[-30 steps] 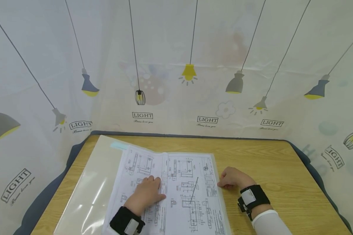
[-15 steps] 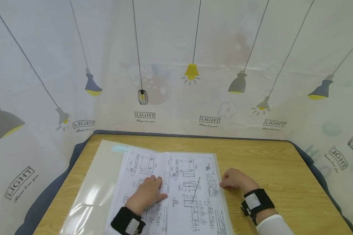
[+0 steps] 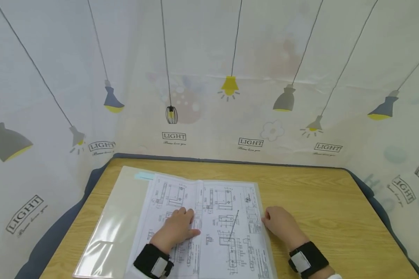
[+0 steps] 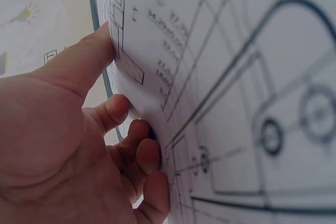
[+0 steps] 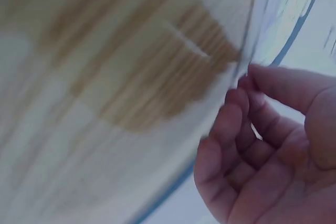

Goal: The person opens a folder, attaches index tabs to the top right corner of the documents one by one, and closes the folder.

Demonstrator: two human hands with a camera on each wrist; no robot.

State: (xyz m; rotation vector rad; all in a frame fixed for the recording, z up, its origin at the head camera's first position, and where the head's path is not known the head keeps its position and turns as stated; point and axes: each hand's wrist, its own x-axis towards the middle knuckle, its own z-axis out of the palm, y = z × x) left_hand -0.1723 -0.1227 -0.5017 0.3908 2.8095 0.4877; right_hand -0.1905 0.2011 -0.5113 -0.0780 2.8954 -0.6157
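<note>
A clear-pocket folder (image 3: 116,217) lies spread on the table, its sleeves holding white sheets of black technical drawings. My left hand (image 3: 176,228) rests on the left-hand drawing sheet (image 3: 164,193), thumb pointing toward the fold. Seen from the left wrist, its thumb and slightly bent fingertips (image 4: 149,153) meet the paper. At the outer edge of the right-hand page (image 3: 244,248), my right hand (image 3: 283,224) pinches the plastic sleeve between thumb and forefinger. The right wrist view shows that thumb (image 5: 283,85) against the sleeve edge (image 5: 254,30), the other fingers curled below.
The wooden table (image 3: 310,193) extends to the right of the folder and behind it. A pale blue strip (image 3: 144,176) marks the folder's upper left. Around the table hangs a whitish curtain (image 3: 209,46) printed with lamps, with a dark blue border (image 3: 230,162).
My right hand stays at the page edge but has turned, the wrist dropping lower and the curled fingers now hidden beneath. The left hand keeps its place on the sheet. The head view shifts slightly.
</note>
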